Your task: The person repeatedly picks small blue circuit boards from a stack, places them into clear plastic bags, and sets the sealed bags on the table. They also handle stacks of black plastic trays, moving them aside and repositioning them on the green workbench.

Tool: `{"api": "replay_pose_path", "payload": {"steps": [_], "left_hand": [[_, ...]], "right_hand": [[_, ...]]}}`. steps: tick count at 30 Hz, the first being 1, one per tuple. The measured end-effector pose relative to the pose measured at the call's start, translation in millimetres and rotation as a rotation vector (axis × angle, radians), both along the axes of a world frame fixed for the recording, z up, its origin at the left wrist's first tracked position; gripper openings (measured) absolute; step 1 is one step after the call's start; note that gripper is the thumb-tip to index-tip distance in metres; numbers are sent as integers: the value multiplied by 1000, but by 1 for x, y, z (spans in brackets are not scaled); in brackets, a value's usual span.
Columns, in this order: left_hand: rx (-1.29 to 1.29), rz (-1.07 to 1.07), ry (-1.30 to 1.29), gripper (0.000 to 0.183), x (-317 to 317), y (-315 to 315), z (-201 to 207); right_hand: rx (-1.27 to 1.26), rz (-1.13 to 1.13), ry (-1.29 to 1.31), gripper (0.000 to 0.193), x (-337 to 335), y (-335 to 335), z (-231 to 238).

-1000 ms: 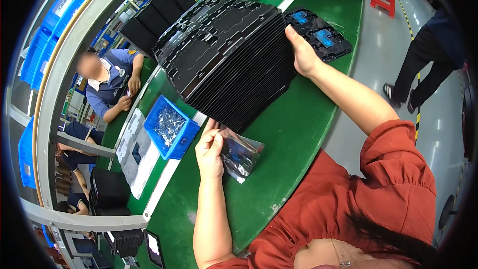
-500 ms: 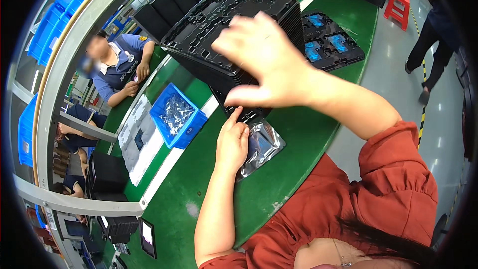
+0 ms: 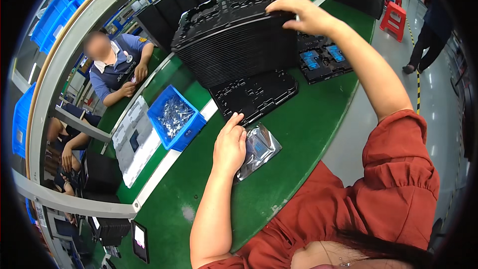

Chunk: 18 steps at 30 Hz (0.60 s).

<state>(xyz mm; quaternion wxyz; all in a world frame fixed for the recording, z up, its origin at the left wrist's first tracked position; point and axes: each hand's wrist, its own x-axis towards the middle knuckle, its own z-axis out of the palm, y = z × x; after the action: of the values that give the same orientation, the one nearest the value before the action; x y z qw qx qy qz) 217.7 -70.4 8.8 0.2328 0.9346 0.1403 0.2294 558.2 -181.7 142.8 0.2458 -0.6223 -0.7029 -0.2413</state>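
A tall stack of thin black plastic trays [image 3: 239,45] stands on the green table. One more black tray [image 3: 256,97] lies flat at its foot, its moulded recesses facing up. My left hand [image 3: 230,145] rests beside this flat tray, fingers stretched toward its near edge and holding nothing I can see. Right beside that hand is a shiny silver see-through bag [image 3: 260,150] with something blue inside. My right hand [image 3: 304,14] is raised at the stack's upper right corner. Its fingers are apart and curved over the top tray's edge; whether they touch it I cannot tell.
A blue bin [image 3: 174,139] of small metal parts stands left of the trays, beside a white moulded tray [image 3: 130,142]. Right of the stack, a black tray [image 3: 323,59] holds blue-wrapped pieces. A co-worker [image 3: 117,65] sits across the table. A grey frame post [image 3: 42,99] rises at left.
My right hand has moved from in front of the stack up and right to its top corner, uncovering the flat tray. The left hand has stayed by the bag. The view has shifted slightly.
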Motion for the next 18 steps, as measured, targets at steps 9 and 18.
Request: {"api": "replay_pose_path", "payload": {"steps": [9,18], "left_hand": [[70,-13,-21,11,0,1,-2],[109,1,-29,9,0,0,-5]], "right_hand": [[441,-150,-160,32,-52,78,8],[-83,-567,16,47,-103,115,13]]}}
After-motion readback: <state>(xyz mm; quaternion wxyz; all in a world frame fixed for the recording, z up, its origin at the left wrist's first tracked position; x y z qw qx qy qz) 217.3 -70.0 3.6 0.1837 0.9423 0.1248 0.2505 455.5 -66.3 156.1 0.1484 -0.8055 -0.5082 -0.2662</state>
